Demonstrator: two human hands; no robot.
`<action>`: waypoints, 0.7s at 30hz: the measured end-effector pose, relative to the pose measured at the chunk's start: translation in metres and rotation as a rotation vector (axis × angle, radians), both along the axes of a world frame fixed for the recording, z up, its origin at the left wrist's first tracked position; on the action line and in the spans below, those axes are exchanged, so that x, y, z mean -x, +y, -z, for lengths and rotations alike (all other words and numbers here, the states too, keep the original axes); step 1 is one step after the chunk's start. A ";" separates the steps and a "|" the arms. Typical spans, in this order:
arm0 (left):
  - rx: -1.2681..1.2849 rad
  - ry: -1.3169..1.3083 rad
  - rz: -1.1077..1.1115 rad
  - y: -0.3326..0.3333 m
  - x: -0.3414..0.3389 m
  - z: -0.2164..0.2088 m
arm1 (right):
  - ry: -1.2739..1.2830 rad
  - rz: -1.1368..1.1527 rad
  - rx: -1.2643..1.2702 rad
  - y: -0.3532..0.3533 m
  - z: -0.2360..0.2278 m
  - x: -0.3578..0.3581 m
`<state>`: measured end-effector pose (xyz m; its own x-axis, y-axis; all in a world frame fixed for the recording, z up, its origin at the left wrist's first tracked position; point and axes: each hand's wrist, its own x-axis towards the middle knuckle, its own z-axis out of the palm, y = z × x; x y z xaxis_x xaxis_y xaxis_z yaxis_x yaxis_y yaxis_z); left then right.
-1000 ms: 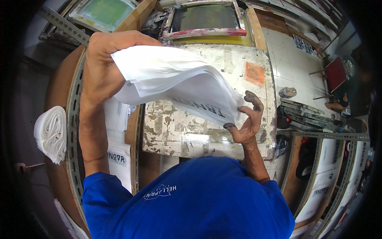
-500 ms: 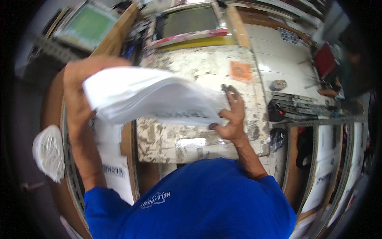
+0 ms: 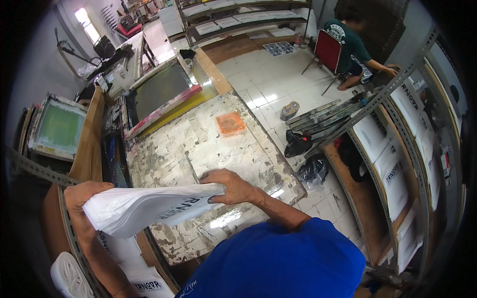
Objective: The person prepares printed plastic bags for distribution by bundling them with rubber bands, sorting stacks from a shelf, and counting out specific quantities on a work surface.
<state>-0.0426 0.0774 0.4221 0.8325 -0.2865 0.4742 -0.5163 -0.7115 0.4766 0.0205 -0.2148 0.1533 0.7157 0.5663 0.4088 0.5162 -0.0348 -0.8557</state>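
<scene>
- Just changed: the right hand [image 3: 232, 187], fingers splayed a second ago, now pinches the right end of a thick stack of thin white, dark-printed sheets [image 3: 146, 208]; the left hand [image 3: 81, 201] grips its left end.
- Meaning, my reading: firmer control, both ends held.
- Stack bows over the left edge of the paint-stained whitish worktop [image 3: 263, 164], toward its near-left corner.
- Counts: one stack (sheets too tight to number); one flat orange square patch [image 3: 231, 123] near the far-right corner; two framed mesh screens, dark [image 3: 159, 92] beyond the far edge, green [image 3: 60, 121] beyond the far-left corner.
</scene>
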 end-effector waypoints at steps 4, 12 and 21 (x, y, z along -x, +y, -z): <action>0.037 0.099 -0.028 0.002 -0.016 0.016 | 0.097 0.013 0.108 -0.001 0.009 -0.006; 0.017 -0.187 0.071 0.027 -0.027 0.059 | -0.538 0.461 0.073 -0.034 -0.017 -0.048; -0.178 -0.061 -0.257 0.014 0.068 0.273 | -0.762 0.502 0.523 -0.079 0.069 0.003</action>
